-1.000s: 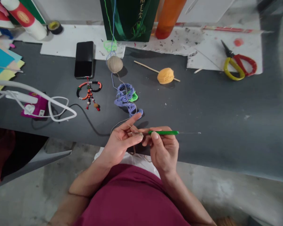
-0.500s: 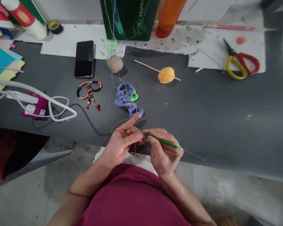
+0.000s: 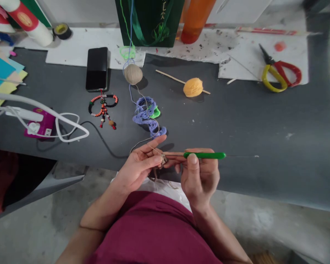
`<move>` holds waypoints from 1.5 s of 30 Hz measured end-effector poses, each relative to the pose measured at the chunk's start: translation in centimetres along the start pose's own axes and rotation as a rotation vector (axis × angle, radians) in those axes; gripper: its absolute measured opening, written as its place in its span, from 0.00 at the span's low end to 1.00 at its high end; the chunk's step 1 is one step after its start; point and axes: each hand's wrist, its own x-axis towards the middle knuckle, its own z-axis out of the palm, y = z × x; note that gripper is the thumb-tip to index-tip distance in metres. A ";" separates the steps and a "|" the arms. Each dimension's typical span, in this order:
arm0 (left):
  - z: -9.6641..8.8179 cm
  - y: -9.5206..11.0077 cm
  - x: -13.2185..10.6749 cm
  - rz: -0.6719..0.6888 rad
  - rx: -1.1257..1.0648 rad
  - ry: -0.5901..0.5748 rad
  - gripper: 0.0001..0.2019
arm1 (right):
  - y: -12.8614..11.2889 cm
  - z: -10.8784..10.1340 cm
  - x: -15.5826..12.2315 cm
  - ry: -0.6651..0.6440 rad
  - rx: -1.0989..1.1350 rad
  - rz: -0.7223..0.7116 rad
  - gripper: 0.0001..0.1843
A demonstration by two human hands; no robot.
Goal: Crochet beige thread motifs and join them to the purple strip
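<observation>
Between thumb and fingers my left hand [image 3: 137, 165] pinches a small brownish crochet piece [image 3: 164, 159], its index finger stretched out with yarn running over it. My right hand [image 3: 199, 172] is closed on the green handle of a crochet hook [image 3: 206, 155], whose tip meets the piece at my left fingertips. A thin metal shaft sticks out from the handle's right end. Yarn leads from my left hand toward a beige yarn ball [image 3: 133, 74]. Just beyond my left hand lies purple crochet work [image 3: 145, 113] with a green bit [image 3: 155, 112] by it.
A phone [image 3: 97, 69] and a beaded bracelet [image 3: 103, 106] lie at left, near a purple charger with white cables [image 3: 44, 123]. A yellow yarn ball [image 3: 193, 87] on a stick lies centrally. Scissors [image 3: 280, 75] rest at right. A green bag [image 3: 150, 22] and orange bottle [image 3: 196, 22] stand behind.
My right hand has moved slightly right and turned the crochet hook from slanted to nearly level, drawing its handle away from my left hand. My left hand has hardly moved.
</observation>
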 end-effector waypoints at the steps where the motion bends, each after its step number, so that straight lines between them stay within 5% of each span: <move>1: -0.1 0.0 0.0 -0.006 -0.002 -0.012 0.22 | -0.1 0.0 0.1 -0.015 0.044 0.048 0.06; 7: 0.0 -0.2 0.0 -0.035 0.016 -0.048 0.23 | -0.2 -0.1 0.8 -0.073 0.261 0.282 0.12; 10: 0.3 -0.3 -0.1 -0.029 0.032 -0.036 0.23 | 0.4 0.3 0.9 -0.102 0.308 0.279 0.14; 19: 0.6 -0.5 -0.6 0.245 0.274 0.122 0.25 | 0.7 0.7 0.0 -0.096 0.128 -0.011 0.02; 24: 0.8 -0.7 -0.3 0.196 0.143 0.138 0.31 | 0.6 0.3 0.2 -0.143 -0.138 -0.453 0.16; 26: 0.9 -0.6 -0.2 0.153 0.094 0.132 0.33 | 0.8 0.4 0.2 -0.136 -0.195 -0.524 0.19; 34: 1.2 0.3 -0.3 0.012 0.040 0.062 0.36 | 1.1 1.0 -0.7 0.017 0.016 -0.177 0.05; 40: 0.5 0.4 -0.1 -0.021 0.020 0.035 0.31 | 0.9 0.2 -0.7 0.078 -0.069 -0.154 0.03; 45: 0.1 0.5 0.0 -0.072 0.010 0.031 0.27 | 0.5 -0.1 0.0 0.008 -0.040 -0.085 0.04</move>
